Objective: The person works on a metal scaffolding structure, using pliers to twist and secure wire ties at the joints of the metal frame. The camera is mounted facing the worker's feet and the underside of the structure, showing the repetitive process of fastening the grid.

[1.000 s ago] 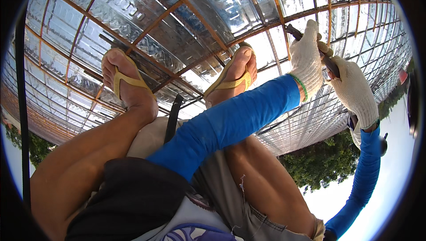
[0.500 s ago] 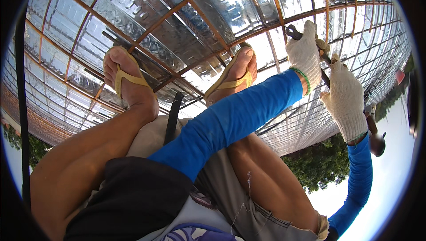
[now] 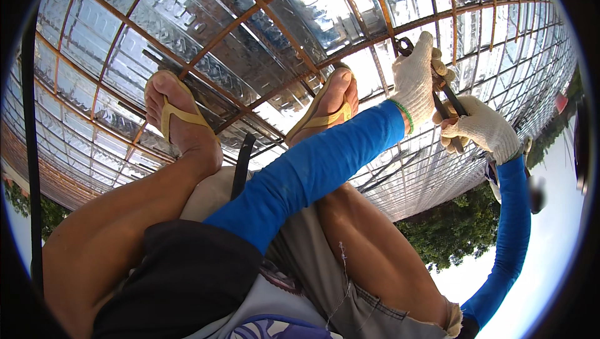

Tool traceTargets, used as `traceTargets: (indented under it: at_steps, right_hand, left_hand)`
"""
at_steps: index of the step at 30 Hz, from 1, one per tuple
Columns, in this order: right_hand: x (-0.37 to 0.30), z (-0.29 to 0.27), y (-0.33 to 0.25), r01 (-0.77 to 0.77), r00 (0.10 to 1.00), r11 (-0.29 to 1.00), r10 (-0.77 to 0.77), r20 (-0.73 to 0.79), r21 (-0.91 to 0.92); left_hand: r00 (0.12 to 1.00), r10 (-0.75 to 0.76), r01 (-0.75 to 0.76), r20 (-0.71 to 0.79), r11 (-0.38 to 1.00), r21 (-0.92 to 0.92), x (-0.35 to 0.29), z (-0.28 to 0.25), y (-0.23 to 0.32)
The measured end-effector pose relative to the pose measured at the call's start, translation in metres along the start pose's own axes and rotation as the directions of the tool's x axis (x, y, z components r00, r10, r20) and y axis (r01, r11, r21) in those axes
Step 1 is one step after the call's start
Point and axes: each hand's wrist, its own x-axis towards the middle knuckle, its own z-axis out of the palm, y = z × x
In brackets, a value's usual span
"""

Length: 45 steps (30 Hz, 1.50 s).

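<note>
My left hand (image 3: 414, 79), in a white knit glove with a green cuff edge, is closed around a dark piece with a looped end (image 3: 404, 46). The loop sticks out beside the raised thumb; what lies inside the fist is hidden. My right hand (image 3: 484, 125), gloved too, grips a pair of dark-handled pincers (image 3: 454, 99). Its two handles stand apart, one passing between the fingers. Their head lies against the left hand's fingers. Both hands are over the rusty rebar grid (image 3: 462, 9), at the right of the head view.
Shiny silver sheeting (image 3: 325, 17) lies beneath the bars. My feet, in yellow flip-flops (image 3: 178, 111), rest on the grid. A dark strap (image 3: 242, 164) hangs between my knees. Trees (image 3: 447, 229) and a blurred person (image 3: 536, 194) show beyond the grid's edge.
My right hand has swung down and turned, spreading the pincer handles, which now show more plainly. The left hand has shifted slightly left with the looped piece.
</note>
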Motion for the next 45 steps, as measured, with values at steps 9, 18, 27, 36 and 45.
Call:
traceTargets:
  at_steps: [9,18,27,36,45]
  right_hand:
    - [0.014,0.055,0.025,-0.406,0.480,0.215,-0.777,-0.407,-0.888]
    - [-0.005,0.012,-0.018,0.015,0.979,0.981,-0.055,-0.198,-0.196]
    - [0.071,0.031,0.079,0.320,0.943,0.883,-0.333,-0.021,0.343]
    - [0.056,0.048,0.069,0.156,0.877,0.693,-0.426,0.224,0.704]
    - [0.035,0.093,0.056,0.087,0.603,0.738,-0.574,-0.554,-0.670]
  left_hand:
    - [0.979,0.021,-0.032,-0.203,0.998,-0.053,-0.005,0.024,0.008]
    - [0.995,-0.032,0.043,0.097,0.993,-0.110,-0.005,-0.002,0.007]
    - [0.998,0.005,0.014,-0.058,0.947,0.320,-0.009,-0.017,0.010]
    - [0.963,-0.144,0.107,0.227,0.980,0.166,-0.013,-0.029,0.033]
    - [0.981,-0.028,0.015,0.193,0.998,0.068,-0.003,-0.021,0.017]
